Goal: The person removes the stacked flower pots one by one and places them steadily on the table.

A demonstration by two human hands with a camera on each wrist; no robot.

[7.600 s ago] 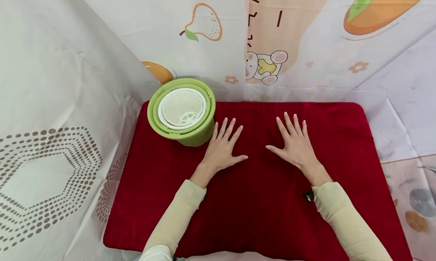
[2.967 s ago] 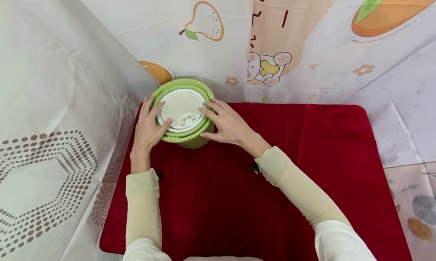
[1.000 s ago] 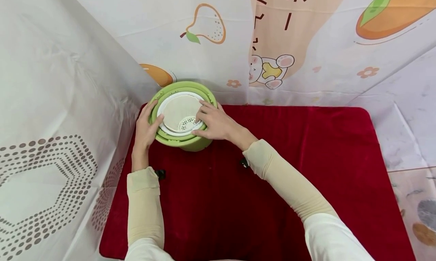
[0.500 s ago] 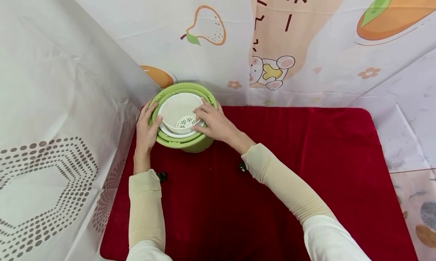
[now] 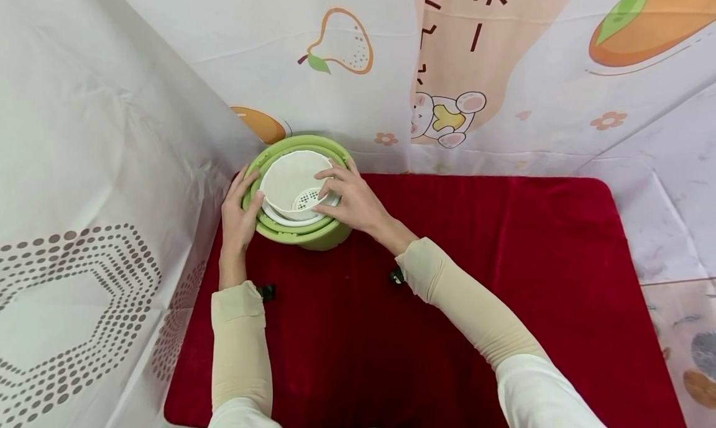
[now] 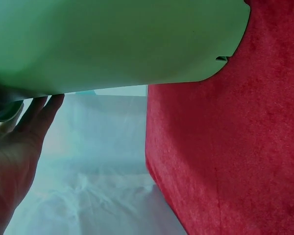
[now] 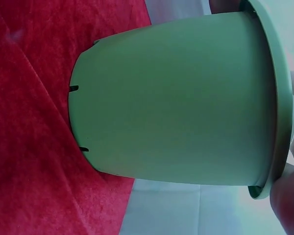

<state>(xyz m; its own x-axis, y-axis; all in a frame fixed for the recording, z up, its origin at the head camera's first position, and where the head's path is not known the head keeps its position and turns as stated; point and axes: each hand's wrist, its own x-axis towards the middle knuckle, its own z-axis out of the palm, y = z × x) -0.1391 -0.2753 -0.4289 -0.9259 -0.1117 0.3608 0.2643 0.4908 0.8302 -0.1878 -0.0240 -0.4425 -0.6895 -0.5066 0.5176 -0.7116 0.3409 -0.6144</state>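
Note:
Flower pots of shrinking size stand nested at the table's back left. The large green flower pot (image 5: 327,238) is outermost, with a second green rim inside it, then a white rim. Innermost is a white flower pot (image 5: 285,176) with a perforated bottom; its edge sits a little above the white rim around it. My right hand (image 5: 358,201) pinches the inner pot's right edge between thumb and fingers. With thumb inside and fingers outside, my left hand (image 5: 239,217) grips the left rim of the green pots. Each wrist view shows the green pot's outer wall (image 7: 176,103).
A red velvet cloth (image 5: 447,328) covers the table. Printed white curtains (image 5: 347,105) hang close behind the pots and along the left side. A small black device (image 5: 268,291) shows at the left cuff, another (image 5: 397,276) at the right.
Both hands have come from the cloth to the pots. The right fingers have taken hold of the inner white pot's edge, and that pot has risen slightly from the nest.

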